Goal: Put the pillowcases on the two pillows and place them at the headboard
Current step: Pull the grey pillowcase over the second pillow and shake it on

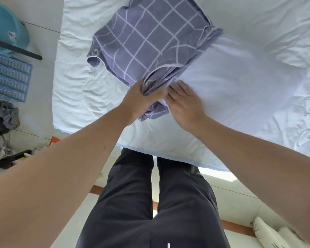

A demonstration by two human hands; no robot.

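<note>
While our left hand (141, 97) grips the bunched open edge of the pillowcase (147, 43), its fingers curled round the gathered cloth, our right hand (183, 102) lies with fingers nearly straight on the near corner of the white pillow (231, 83), pressing rather than gripping. We judge the hands are set this way so that one holds the mouth of the case wide and the other feeds the pillow's corner into it. Most of the grey checked pillowcase lies flat on the bed (75, 97), on the far side of the pillow's corner from us, not yet drawn over it. Only this one pillow is plain to us; it lies beside the pillowcase, touching it at the gripped edge, and is still bare.
</note>
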